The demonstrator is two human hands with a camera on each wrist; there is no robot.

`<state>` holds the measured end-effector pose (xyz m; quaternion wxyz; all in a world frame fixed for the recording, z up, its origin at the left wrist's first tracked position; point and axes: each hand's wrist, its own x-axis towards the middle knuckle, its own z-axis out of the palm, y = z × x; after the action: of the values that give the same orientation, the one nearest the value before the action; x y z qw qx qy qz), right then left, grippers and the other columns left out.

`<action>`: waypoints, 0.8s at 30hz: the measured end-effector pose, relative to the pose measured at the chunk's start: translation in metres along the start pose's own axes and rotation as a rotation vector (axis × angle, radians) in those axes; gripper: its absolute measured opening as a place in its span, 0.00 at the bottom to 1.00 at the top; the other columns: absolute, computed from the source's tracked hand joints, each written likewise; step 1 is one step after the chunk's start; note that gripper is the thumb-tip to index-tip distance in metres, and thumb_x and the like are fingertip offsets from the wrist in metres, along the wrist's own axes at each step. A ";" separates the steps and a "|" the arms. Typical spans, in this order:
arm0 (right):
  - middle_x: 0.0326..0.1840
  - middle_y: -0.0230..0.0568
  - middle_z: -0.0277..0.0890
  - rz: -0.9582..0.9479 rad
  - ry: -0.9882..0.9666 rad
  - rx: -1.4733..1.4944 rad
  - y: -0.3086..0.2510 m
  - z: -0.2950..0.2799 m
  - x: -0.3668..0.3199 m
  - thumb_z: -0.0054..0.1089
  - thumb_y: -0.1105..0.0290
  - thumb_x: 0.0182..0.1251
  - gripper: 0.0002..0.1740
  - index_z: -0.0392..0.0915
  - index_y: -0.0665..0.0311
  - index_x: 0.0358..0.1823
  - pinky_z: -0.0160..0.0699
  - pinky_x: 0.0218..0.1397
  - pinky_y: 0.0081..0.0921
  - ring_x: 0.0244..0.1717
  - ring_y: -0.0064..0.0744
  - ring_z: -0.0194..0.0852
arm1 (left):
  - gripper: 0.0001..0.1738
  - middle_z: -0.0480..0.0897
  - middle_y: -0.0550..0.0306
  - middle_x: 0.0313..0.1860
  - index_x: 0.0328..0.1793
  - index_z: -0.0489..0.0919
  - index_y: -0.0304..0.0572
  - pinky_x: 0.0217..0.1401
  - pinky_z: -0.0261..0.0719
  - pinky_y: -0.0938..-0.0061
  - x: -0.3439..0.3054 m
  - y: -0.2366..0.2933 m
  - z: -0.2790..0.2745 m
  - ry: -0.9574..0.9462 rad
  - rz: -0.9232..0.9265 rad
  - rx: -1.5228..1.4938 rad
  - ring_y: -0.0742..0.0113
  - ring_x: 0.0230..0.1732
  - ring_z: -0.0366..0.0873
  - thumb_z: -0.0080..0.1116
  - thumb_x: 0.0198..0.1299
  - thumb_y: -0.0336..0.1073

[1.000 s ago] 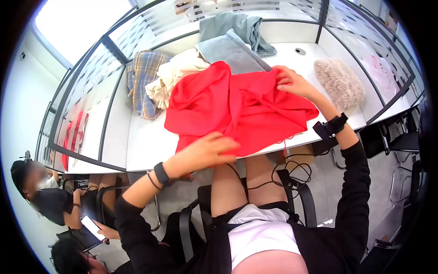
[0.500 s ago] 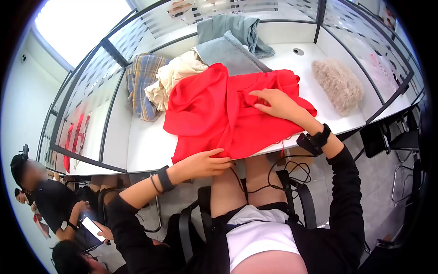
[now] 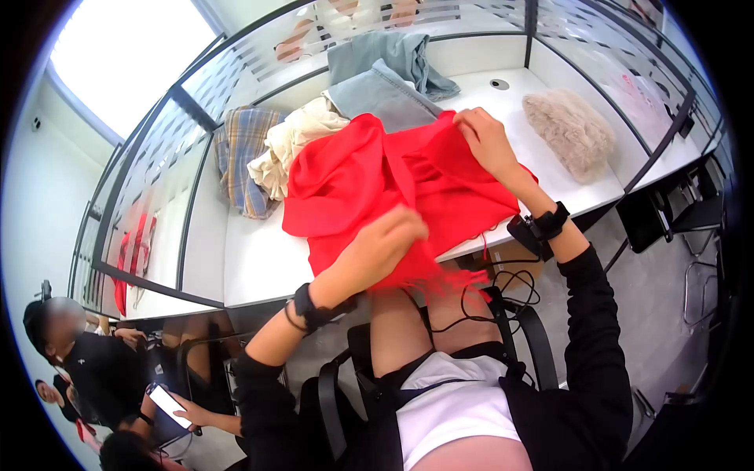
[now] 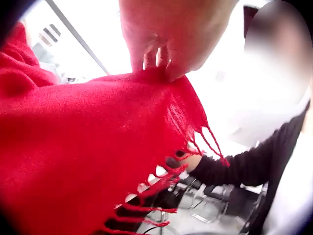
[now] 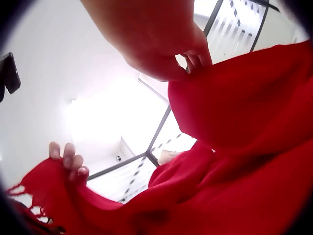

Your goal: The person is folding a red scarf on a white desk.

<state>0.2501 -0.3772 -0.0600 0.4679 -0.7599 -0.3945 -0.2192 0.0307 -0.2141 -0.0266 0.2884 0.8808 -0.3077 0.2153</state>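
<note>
A red fringed cloth (image 3: 345,177) lies bunched over the front of the white desk, its fringe hanging above the person's lap. The left hand (image 3: 380,250) pinches its near edge and holds it raised; in the left wrist view the left hand's (image 4: 171,39) curled fingers grip the cloth (image 4: 98,132) beside the fringe. At the cloth's far right part, the right hand (image 3: 491,145) pinches another edge. The right wrist view shows the right hand's (image 5: 156,39) fingers closed on the red fabric (image 5: 244,98), which hangs below them.
Behind the cloth lie blue denim (image 3: 385,90), a cream garment (image 3: 294,141) and a plaid garment (image 3: 247,157). A fluffy beige item (image 3: 569,135) rests at the right. Framed partitions surround the desk (image 3: 255,255). Black cables (image 3: 514,289) hang below; people sit at the left.
The left hand has lifted the near edge, and the fringe has come into view. The right hand moved in over the cloth, then back out to its far right edge, which it now pinches.
</note>
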 end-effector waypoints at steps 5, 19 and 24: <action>0.18 0.35 0.68 0.223 -0.057 0.190 -0.020 -0.035 0.004 0.47 0.72 0.67 0.05 0.70 0.63 0.42 0.66 0.29 0.18 0.21 0.19 0.63 | 0.14 0.70 0.51 0.36 0.42 0.74 0.37 0.40 0.71 0.74 0.063 0.005 0.010 0.119 -0.061 -0.076 0.58 0.38 0.72 0.60 0.47 0.22; 0.29 0.33 0.73 0.046 -0.522 0.470 -0.026 -0.068 0.008 0.46 0.80 0.58 0.06 0.72 0.66 0.36 0.66 0.37 0.19 0.32 0.21 0.68 | 0.11 0.69 0.52 0.38 0.36 0.75 0.39 0.39 0.71 0.69 0.086 -0.037 0.013 -0.113 -0.068 -0.059 0.59 0.37 0.72 0.62 0.45 0.24; 0.41 0.40 0.78 -0.085 -0.699 0.694 -0.029 -0.064 0.007 0.46 0.82 0.54 0.15 0.76 0.70 0.43 0.70 0.48 0.22 0.43 0.28 0.74 | 0.11 0.64 0.52 0.61 0.29 0.77 0.43 0.51 0.72 0.67 0.107 -0.036 0.008 -0.088 -0.009 -0.171 0.55 0.54 0.72 0.69 0.40 0.29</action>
<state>0.2333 -0.4241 -0.0099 0.5237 -0.5705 -0.6081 0.1746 0.1335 -0.2407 0.0137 0.3496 0.8629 -0.3336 0.1481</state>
